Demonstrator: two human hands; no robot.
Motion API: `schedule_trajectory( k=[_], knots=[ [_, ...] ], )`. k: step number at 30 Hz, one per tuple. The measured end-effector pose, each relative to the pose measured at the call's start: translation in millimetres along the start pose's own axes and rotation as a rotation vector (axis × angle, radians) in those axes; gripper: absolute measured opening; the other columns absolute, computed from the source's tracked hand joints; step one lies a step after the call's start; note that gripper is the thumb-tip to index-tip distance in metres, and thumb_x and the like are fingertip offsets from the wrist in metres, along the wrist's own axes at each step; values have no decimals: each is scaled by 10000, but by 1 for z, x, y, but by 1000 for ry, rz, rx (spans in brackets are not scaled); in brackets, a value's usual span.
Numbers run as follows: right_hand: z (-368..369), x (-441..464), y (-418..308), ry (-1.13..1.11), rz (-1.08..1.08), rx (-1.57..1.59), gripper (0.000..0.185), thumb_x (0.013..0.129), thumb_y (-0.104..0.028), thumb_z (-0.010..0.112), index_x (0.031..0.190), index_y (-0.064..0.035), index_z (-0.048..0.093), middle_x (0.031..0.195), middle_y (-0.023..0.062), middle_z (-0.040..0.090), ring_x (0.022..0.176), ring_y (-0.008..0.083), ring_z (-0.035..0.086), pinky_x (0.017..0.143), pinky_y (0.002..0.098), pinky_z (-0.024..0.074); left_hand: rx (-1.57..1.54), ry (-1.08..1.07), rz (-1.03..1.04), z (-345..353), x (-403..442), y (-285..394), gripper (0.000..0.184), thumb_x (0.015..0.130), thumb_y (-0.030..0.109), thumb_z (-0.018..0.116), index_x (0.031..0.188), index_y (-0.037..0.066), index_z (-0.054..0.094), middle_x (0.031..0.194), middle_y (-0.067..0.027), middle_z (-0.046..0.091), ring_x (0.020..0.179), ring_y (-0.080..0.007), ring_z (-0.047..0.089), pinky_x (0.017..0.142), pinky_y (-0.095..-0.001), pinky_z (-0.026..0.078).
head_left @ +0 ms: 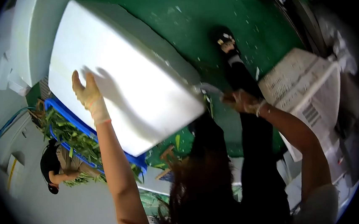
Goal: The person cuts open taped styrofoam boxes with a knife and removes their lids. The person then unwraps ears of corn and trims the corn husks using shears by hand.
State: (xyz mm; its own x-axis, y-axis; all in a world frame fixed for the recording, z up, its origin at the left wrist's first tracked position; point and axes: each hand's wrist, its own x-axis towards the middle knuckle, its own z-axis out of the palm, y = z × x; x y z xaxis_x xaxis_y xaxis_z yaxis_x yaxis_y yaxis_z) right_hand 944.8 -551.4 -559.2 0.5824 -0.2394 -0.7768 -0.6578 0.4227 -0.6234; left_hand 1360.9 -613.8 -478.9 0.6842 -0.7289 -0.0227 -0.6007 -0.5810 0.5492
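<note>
A big white foam box [148, 85] is tilted in front of me, its broad smooth side facing up. My left hand [89, 96], in a pale thin glove, is at this side with thumb and fingers apart; its shadow falls on the foam. Beyond the box's right corner, my gloved right hand [242, 101] is closed around what looks like a knife [210, 88]. The pale, curved blade points at the box edge, and the handle is hidden in the fingers. Whether the blade touches the foam I cannot tell.
A blue crate [73, 139] of green leafy stalks [81, 145] stands left of the box. Another person [59, 163] bends beside it. A second foam box [41, 38] is at upper left, and a printed white box [302, 89] at right. Scraps litter the green floor [168, 20].
</note>
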Motion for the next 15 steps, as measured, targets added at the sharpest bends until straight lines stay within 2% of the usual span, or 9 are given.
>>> schedule_trajectory(
  k=[1,3,5,7,8,10,11,13,15],
  knots=[
    [22,-6,25,115,-131,-7,226,906,-213,547,1049,-38,539,864,81,585,769,153,561,727,288,440,-16,-45,64,-26,-36,-6,505,887,155,513,1328,-50,376,1341,-213,421,1253,-293,410,1049,-354,322],
    [39,6,57,389,-437,-52,212,910,-246,545,960,-41,558,788,46,571,675,120,535,598,285,431,-116,-106,-45,-75,-107,-29,501,891,126,509,1329,-65,359,1350,-213,409,1259,-282,401,1052,-351,310],
    [40,-5,35,545,-602,-66,222,911,-263,544,916,-42,567,750,29,565,629,104,522,534,284,426,-138,-153,-136,-122,-170,-75,479,906,117,506,1315,-84,359,1347,-207,413,1255,-273,402,1044,-353,310],
    [19,-33,-54,512,-33,205,294,875,-282,581,988,-11,580,933,164,630,851,268,605,786,361,464,-5,-248,-239,-163,-235,-96,457,897,85,526,1300,-72,379,1340,-191,421,1214,-250,435,1023,-340,331],
    [19,-14,-46,509,-44,205,294,875,-282,581,988,-11,580,933,164,630,851,268,605,786,361,464,-22,-297,-298,-176,-264,-115,436,883,40,530,1285,-66,396,1320,-186,441,1202,-245,443,1012,-338,344],
    [15,43,-25,568,-300,58,330,861,-309,600,992,-7,576,892,160,643,781,263,602,721,360,465,-132,-345,-425,-188,-317,-134,420,876,17,539,1273,-52,421,1258,-162,501,1158,-231,483,994,-334,370],
    [14,56,-27,557,-306,72,330,861,-309,600,992,-7,576,892,160,643,781,263,602,721,360,465,-216,-330,-509,-191,-343,-153,408,881,23,546,1271,-34,439,1243,-131,519,1129,-207,502,982,-319,381],
    [20,61,-33,380,-268,284,316,866,-301,598,992,-11,578,882,144,646,762,229,597,715,331,460,-74,-410,-543,-186,-373,-124,372,887,22,554,1251,-3,480,1225,-91,536,1055,-160,521,931,-287,416],
    [28,49,-17,305,-299,321,331,865,-282,601,1054,-12,570,918,135,639,822,192,595,748,307,453,-172,-392,-634,-176,-410,-121,354,874,30,588,1220,12,513,1190,-72,549,1005,-134,528,877,-243,435]
  ],
)
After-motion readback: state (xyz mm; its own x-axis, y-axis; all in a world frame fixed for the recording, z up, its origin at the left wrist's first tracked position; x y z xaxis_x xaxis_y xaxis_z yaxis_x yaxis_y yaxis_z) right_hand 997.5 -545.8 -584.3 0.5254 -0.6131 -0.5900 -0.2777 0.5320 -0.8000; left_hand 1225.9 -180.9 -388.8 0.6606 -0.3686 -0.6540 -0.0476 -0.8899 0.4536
